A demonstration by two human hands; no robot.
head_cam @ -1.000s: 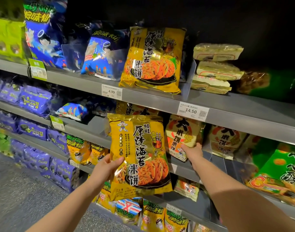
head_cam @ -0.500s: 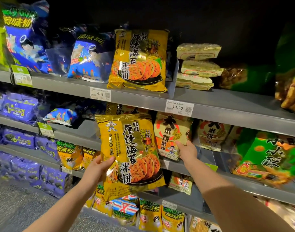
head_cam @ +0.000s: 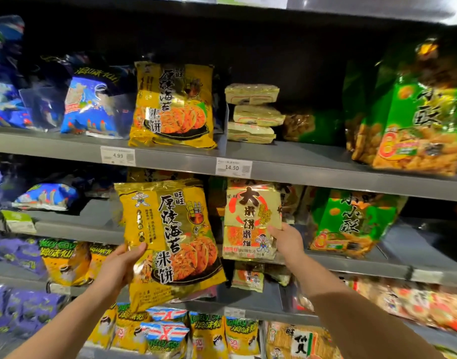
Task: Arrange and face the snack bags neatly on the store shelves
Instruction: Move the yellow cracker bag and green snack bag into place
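Across the frame run grey metal shelves (head_cam: 313, 174) under dim store light, with white price tags (head_cam: 234, 167) on their front edges. At lower centre the left hand (head_cam: 118, 268) grips the lower left edge of a yellow rice-cracker bag (head_cam: 170, 239), held upright in front of the middle shelf. Just right of it, the right hand (head_cam: 287, 242) closes on the lower right corner of a gold bag (head_cam: 250, 221) standing on that shelf. Blue bags (head_cam: 90, 104) at upper left sit in shadow, their print blurred; green bags (head_cam: 413, 120) are cut off at the right edge.

Head view faces the store shelves (head_cam: 300, 174) close, slightly upward.
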